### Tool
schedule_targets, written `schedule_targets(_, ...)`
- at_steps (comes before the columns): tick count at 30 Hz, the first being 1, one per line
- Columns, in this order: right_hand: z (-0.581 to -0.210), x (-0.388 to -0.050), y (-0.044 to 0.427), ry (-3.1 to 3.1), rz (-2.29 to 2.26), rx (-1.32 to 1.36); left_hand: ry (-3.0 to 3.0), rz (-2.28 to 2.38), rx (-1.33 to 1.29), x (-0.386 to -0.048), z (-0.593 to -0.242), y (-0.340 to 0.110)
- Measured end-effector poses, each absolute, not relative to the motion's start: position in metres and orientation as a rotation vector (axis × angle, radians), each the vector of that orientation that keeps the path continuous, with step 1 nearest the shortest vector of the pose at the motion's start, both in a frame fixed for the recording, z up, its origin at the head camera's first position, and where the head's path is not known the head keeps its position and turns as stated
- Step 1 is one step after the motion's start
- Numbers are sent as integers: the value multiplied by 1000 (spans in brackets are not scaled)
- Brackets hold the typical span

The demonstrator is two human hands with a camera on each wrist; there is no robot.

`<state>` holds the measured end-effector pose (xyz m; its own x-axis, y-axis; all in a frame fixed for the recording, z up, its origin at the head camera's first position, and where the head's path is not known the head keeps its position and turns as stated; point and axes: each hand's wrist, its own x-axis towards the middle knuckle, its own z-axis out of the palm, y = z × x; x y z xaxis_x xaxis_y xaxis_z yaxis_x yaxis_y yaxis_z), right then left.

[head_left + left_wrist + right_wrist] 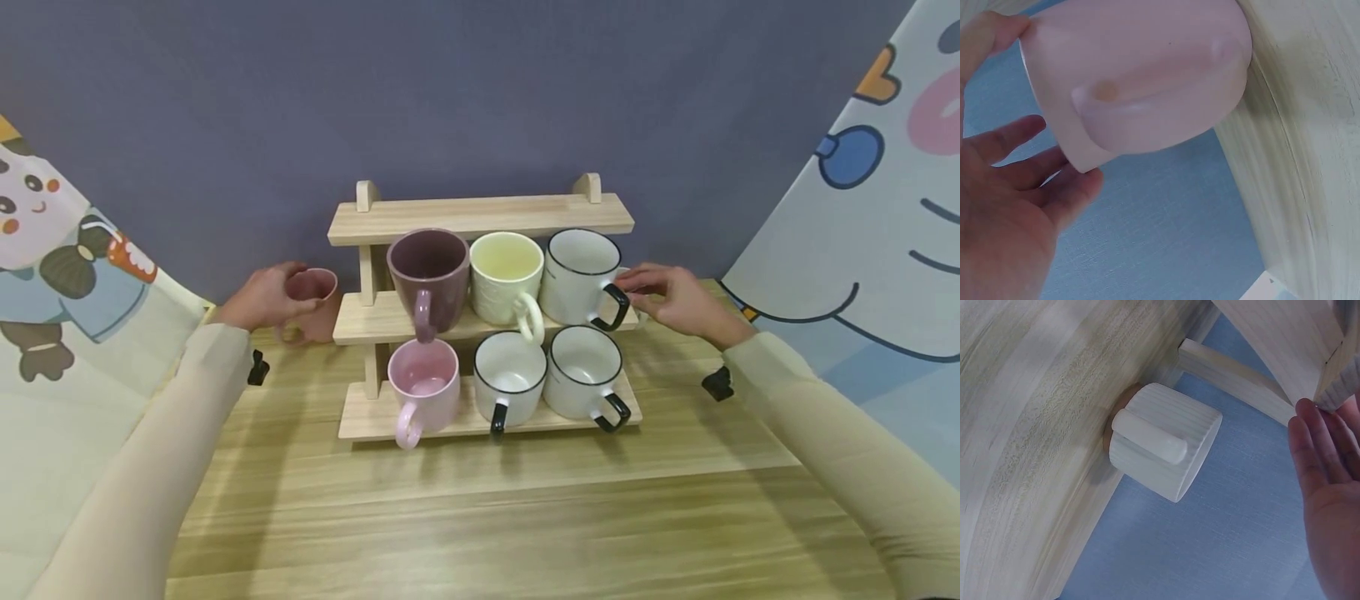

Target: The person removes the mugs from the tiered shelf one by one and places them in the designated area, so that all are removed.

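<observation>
My left hand (pixel 262 296) grips a pink mug (pixel 324 315) by its rim, just left of the wooden shelf rack (pixel 480 218). In the left wrist view the thumb and fingers span the rim of this mug (pixel 1147 75), whose handle faces the camera. My right hand (pixel 667 300) is at the rack's right end. Its fingers (pixel 1316 444) lie nearly straight, with the tips at a wooden edge of the rack; the thumb is hidden in the right wrist view. Below that hand a white ribbed mug (pixel 1160 440) stands beside the rack.
On the middle tier are a purple mug (pixel 442 292), a pale yellow mug (pixel 495 287) and a black-rimmed white mug (pixel 562 287). The bottom tier bears a pink mug (pixel 435 400) and two black-rimmed white mugs (pixel 517 400). A grey-blue cloth (pixel 480 100) hangs behind.
</observation>
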<state>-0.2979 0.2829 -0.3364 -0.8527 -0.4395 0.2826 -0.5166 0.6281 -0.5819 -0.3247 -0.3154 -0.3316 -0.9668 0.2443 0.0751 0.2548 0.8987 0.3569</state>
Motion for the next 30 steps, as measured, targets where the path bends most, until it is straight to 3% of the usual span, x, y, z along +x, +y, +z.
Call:
schedule_targets(12, -340, -299, 283, -2720, 998, 822, -2741, -653, -482, -295, -307, -303)
schedule_targets(30, -340, -297, 284, -2692, 965, 852, -2570, -590, -773, -227, -236, -185)
